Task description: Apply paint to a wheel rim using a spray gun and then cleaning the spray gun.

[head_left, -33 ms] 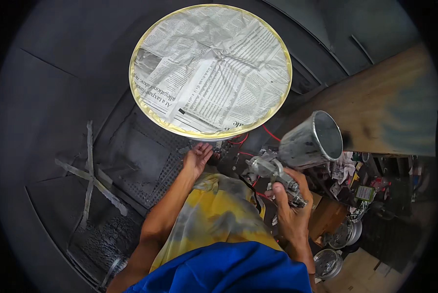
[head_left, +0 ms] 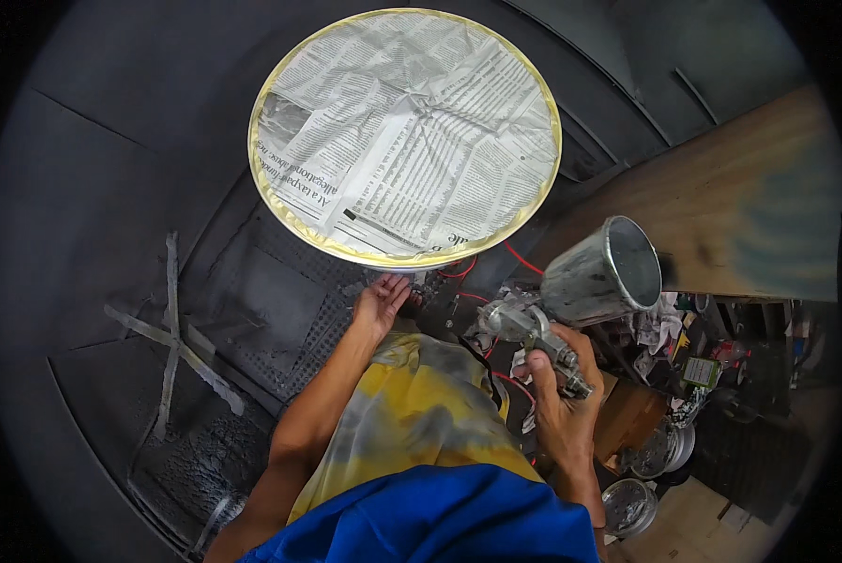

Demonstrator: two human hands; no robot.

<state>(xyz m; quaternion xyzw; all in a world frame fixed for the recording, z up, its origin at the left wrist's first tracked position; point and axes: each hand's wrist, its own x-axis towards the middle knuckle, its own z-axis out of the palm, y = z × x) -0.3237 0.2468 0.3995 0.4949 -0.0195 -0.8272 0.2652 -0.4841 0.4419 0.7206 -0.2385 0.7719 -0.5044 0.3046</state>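
In front of me a large round piece [head_left: 407, 141] is covered with newspaper and edged all round with yellow masking tape. A thin silvery rim shows at its near lower edge; what holds it up is hidden. My left hand [head_left: 379, 305] is just below that near edge, palm up, with its fingers stretched out and nothing visible in them. To the right, my right hand [head_left: 566, 399] grips a metal spray gun [head_left: 520, 324], thumb on the near side. The gun's grey paint-stained cup [head_left: 581, 281] stands tilted on top, its round mouth facing right.
A crossed metal stand [head_left: 174, 342] is at the left, crusted with grey. A red hose [head_left: 522, 256] runs behind the gun. Wheel rims [head_left: 629, 507], a cardboard box [head_left: 632, 418] and clutter lie at the lower right. A stained wooden panel [head_left: 712, 206] rises behind.
The spray gun and my right hand have shifted very slightly to the right and down. My left hand and the papered round piece look the same.
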